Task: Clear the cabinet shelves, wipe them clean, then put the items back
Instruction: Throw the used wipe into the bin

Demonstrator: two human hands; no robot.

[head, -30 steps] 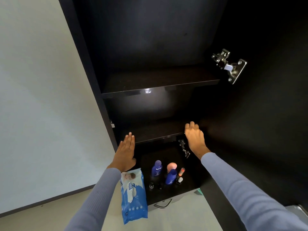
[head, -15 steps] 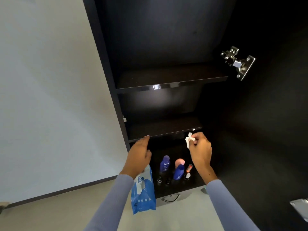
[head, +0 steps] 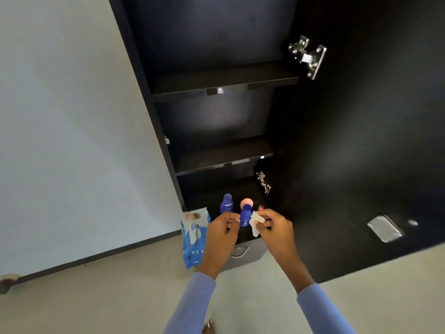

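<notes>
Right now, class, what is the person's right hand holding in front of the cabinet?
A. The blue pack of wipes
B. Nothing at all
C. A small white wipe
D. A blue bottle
C: the right hand pinches a small crumpled white wipe between thumb and fingers, while the blue bottles stand on the bottom shelf and the blue pack of wipes lies apart to the left.

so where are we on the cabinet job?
Done: upper shelf and middle shelf look bare. In hand: right hand pinches a white wipe; left hand holds nothing. Left: bottles in the bottom compartment, items not yet restocked.
</notes>
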